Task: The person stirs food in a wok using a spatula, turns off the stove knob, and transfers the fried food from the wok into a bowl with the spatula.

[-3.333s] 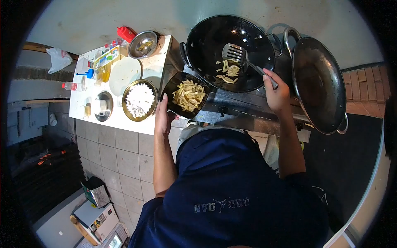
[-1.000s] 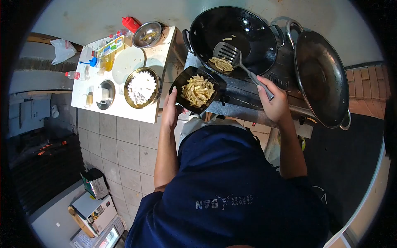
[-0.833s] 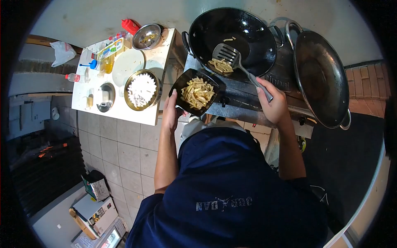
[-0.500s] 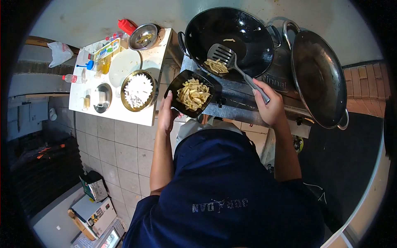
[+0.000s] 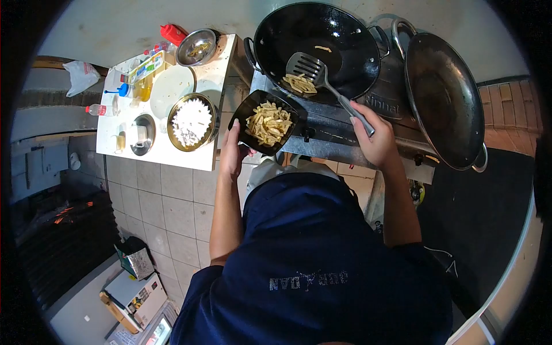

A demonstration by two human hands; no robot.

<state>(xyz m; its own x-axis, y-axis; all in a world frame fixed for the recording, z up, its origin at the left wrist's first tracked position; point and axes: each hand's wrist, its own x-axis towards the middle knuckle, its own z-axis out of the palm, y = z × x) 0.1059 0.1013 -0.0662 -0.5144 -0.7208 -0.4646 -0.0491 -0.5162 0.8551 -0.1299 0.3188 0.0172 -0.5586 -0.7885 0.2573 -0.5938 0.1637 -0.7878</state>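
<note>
My left hand holds a black square bowl by its left side. Fried strips fill much of the bowl. My right hand grips the handle of a slotted spatula, whose head lies in the black wok. A small pile of strips sits at the spatula's front edge, on the wok's near left wall. One more strip lies farther back in the wok. The bowl is just left of and below the wok, over the stove's edge.
On the right, a second wok stands beside the stove. The white table on the left bears a bowl of chopped white pieces, a white plate, a steel bowl, a red bottle and an oil bottle.
The spatula has moved to the wok's near left side, where strips are now gathered. Fewer strips lie loose in the wok. The bowl has shifted slightly right relative to the table.
</note>
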